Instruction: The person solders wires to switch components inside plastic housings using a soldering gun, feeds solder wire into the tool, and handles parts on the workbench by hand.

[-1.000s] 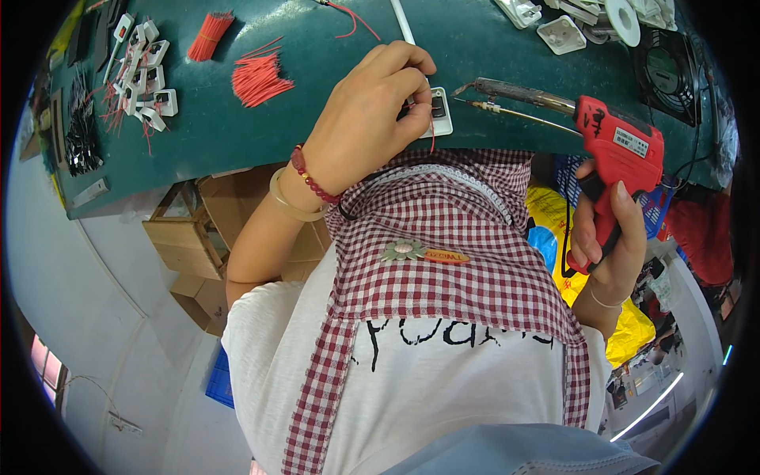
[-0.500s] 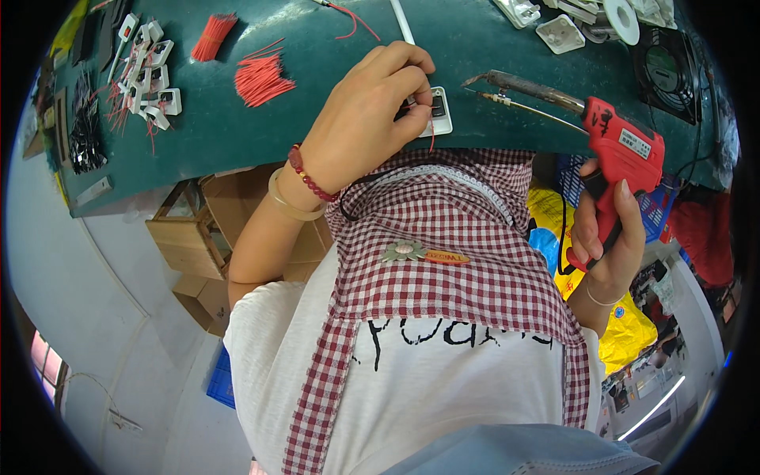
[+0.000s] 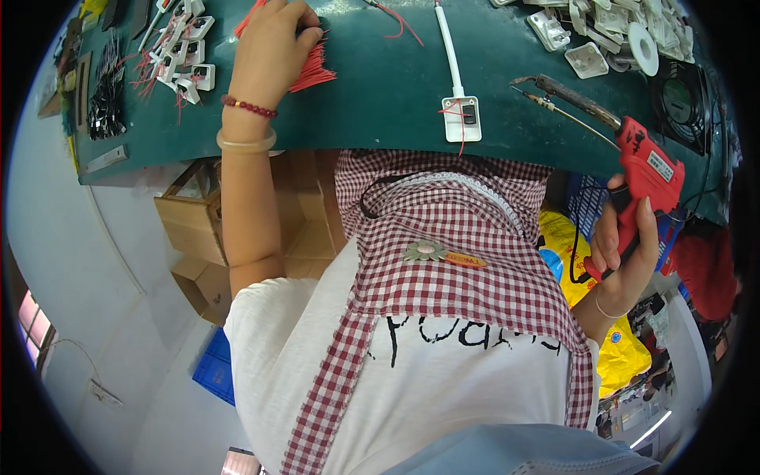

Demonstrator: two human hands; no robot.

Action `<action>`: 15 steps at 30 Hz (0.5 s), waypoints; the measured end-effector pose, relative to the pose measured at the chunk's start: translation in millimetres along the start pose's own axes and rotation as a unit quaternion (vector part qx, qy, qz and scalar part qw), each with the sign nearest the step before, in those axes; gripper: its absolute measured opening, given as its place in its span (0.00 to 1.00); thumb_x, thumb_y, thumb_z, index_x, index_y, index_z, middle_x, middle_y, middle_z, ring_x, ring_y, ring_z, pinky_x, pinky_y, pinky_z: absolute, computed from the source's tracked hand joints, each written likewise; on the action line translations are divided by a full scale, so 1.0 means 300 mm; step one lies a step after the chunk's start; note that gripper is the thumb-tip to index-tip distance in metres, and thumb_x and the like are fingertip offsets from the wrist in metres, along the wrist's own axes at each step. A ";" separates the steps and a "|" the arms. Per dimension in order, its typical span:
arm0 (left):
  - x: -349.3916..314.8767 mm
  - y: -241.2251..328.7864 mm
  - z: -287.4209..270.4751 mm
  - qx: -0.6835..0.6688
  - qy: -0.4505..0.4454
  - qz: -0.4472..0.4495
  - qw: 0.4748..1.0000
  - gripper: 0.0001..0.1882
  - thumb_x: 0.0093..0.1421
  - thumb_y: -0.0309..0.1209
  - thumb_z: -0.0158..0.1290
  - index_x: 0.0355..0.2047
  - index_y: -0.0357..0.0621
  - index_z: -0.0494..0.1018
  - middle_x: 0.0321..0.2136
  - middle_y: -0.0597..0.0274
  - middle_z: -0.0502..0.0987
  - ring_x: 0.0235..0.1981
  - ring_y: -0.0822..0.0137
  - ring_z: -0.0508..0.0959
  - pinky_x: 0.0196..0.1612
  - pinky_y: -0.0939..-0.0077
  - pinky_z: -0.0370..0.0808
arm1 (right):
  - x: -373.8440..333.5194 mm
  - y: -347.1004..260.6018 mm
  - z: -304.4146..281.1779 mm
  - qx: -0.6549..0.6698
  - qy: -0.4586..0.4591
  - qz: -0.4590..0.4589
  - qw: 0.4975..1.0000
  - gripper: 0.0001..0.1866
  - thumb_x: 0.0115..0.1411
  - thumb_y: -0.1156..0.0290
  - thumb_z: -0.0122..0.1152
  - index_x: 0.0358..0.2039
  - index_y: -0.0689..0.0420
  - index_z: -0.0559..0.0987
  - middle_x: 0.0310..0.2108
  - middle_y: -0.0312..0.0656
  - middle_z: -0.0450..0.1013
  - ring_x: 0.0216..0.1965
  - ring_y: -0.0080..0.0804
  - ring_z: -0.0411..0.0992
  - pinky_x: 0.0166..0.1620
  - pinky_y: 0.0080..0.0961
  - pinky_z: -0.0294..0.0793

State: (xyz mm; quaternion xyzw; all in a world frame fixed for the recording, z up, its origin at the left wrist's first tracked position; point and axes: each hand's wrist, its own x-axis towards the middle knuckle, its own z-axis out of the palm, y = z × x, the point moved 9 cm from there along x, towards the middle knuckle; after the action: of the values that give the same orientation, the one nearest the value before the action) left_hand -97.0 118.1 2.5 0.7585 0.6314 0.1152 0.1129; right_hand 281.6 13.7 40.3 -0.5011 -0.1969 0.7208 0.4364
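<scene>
My left hand (image 3: pixel 267 51) reaches over a pile of cut red wires (image 3: pixel 317 70). Its fingers are bent together; their tips and anything between them are hidden. My right hand (image 3: pixel 625 237) grips the handle of a red soldering gun (image 3: pixel 653 168), whose dark tip and thin metal feed tube point left above the table. Between the hands, near the table's front edge, lies a small white plastic housing (image 3: pixel 452 131) with a black switch (image 3: pixel 469 115) inside. Thin red wires stick out of it, and a white rod (image 3: pixel 449 51) runs from it toward the far side. Neither hand touches this piece.
Several white housings with red wires (image 3: pixel 190 55) are heaped at the left of the green table (image 3: pixel 380 103). Black strips (image 3: pixel 107 107) lie beside them. White plastic parts (image 3: pixel 609 20), a white spool (image 3: pixel 643 49) and a black fan (image 3: pixel 681 103) occupy the right.
My left hand has let go of the white housing and moved left to the red wires. The soldering gun stays in my right hand. The whole view has shifted slightly.
</scene>
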 end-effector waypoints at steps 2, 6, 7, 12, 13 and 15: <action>0.016 -0.006 0.013 0.024 -0.017 -0.009 1.000 0.06 0.55 0.28 0.54 0.31 0.40 0.73 0.32 0.57 0.74 0.35 0.56 0.74 0.41 0.65 0.70 | -0.009 -0.003 -0.003 0.007 0.012 0.000 1.000 0.20 0.68 0.60 0.39 0.47 0.67 0.66 0.12 0.37 0.62 0.06 0.16 0.55 0.10 0.12 0.59; 0.019 0.005 0.005 0.068 0.006 0.051 0.996 0.06 0.56 0.29 0.53 0.32 0.40 0.72 0.29 0.57 0.75 0.33 0.54 0.73 0.39 0.63 0.71 | -0.018 -0.007 -0.013 0.014 0.029 -0.008 0.999 0.20 0.68 0.60 0.39 0.47 0.67 0.65 0.12 0.38 0.62 0.06 0.16 0.55 0.10 0.12 0.59; 0.014 -0.008 -0.009 0.049 0.024 0.028 0.998 0.06 0.56 0.29 0.53 0.33 0.39 0.72 0.28 0.57 0.75 0.32 0.54 0.73 0.37 0.63 0.71 | -0.016 -0.006 -0.016 0.015 0.032 -0.010 0.999 0.20 0.68 0.61 0.38 0.47 0.67 0.65 0.12 0.37 0.62 0.06 0.16 0.55 0.10 0.12 0.59; -0.057 0.210 -0.116 -0.129 0.085 -0.017 0.988 0.05 0.56 0.23 0.54 0.34 0.38 0.72 0.27 0.58 0.75 0.30 0.63 0.77 0.36 0.75 0.73 | -0.018 -0.012 -0.008 -0.021 0.018 -0.037 0.999 0.23 0.67 0.58 0.42 0.46 0.69 0.66 0.11 0.37 0.62 0.06 0.17 0.55 0.10 0.13 0.59; -0.073 0.276 -0.107 -0.164 0.076 0.018 0.983 0.05 0.54 0.21 0.54 0.33 0.37 0.73 0.27 0.58 0.75 0.31 0.64 0.77 0.36 0.76 0.73 | -0.020 -0.017 0.006 -0.046 0.009 -0.052 0.998 0.25 0.66 0.56 0.44 0.46 0.70 0.66 0.11 0.38 0.62 0.06 0.17 0.56 0.11 0.13 0.60; -0.112 0.386 -0.063 -0.242 0.053 0.067 0.967 0.07 0.50 0.22 0.57 0.30 0.41 0.73 0.27 0.57 0.71 0.30 0.56 0.74 0.33 0.68 0.71 | -0.028 -0.011 0.035 -0.069 0.007 -0.060 0.996 0.24 0.66 0.57 0.44 0.47 0.70 0.65 0.11 0.37 0.62 0.06 0.16 0.55 0.11 0.12 0.60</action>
State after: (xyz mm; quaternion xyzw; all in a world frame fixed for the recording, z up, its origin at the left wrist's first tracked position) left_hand -1.1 65.1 56.1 0.7422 0.5373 0.3118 0.2514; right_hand 274.5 10.2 51.7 -0.5227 -0.2726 0.6743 0.4448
